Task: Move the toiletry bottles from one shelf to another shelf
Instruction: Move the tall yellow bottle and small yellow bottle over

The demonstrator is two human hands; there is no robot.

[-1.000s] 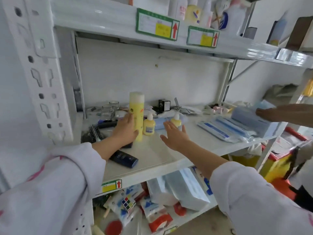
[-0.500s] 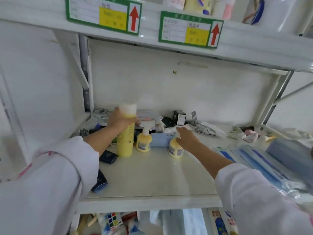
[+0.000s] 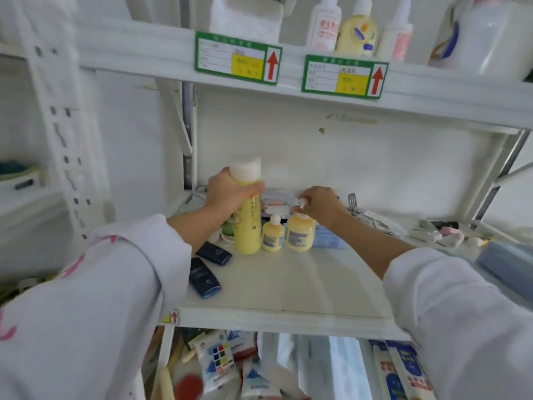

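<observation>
At the centre of the frame three yellow toiletry bottles stand in a row on the white metal middle shelf [image 3: 288,290], all upright with their long axes vertical. The left hand [image 3: 227,194] is wrapped round the upper body of the tall yellow plastic bottle with the white cap [image 3: 247,215], just under that cap, so its grip is clamped on the bottle from the left side; the base looks to sit on or barely above the shelf, and I cannot tell which. The right hand [image 3: 320,204] reaches in from the right and its fingers curl round the white pump top of the squat yellow pump bottle with a blue label [image 3: 300,233], gripping it from above. Between the two, and touching or just beside both, stands the smallest yellow bottle with a white cap [image 3: 271,235], held by neither hand. The white upper shelf with green and yellow label cards [image 3: 432,90] runs across the top of the frame, directly above the bottles, and already carries other bottles. I judge that the coming move is a straight lift along each bottle's own axis, then out forward under the upper shelf's front edge; the tall bottle has the least room overhead.
</observation>
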